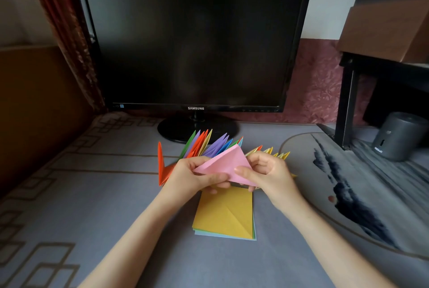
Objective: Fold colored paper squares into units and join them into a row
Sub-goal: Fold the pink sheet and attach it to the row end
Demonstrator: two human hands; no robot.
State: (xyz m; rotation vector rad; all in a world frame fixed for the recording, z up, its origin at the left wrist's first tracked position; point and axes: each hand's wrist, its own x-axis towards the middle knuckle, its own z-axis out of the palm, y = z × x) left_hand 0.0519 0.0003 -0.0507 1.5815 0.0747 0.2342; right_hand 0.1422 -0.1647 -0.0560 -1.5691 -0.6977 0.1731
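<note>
— What's the setting?

— A grey tabletop (116, 195) with brown line squares patterned along its left side. A dark monitor (192, 41) stands at the back by the wall, with a red curtain (62, 20) behind it on the left. On the right a cardboard box (390, 20) sits on a black stand, and a grey cylinder (397, 136) stands below it.

— And the hands?

— Both are above the middle of the tabletop. The left hand (192, 178) and the right hand (269, 176) hold one folded pink paper (222, 164) between them. Each grip is clamped on it. The left thumb lies on its lower left edge with fingers beneath, and the right thumb presses its lower right part.

— Where's the rest of the paper?

— A stack of squares (225, 213) lies flat just below the hands, nearer the person. A yellow sheet with a diagonal crease is on top, and pale blue and green edges show beneath. Behind the hands stands the row of joined units (209, 146), points up in green, purple, orange, yellow and blue, in front of the monitor's foot. An orange unit (160, 162) stands at the left end; I cannot tell whether it is joined to the row.
</note>
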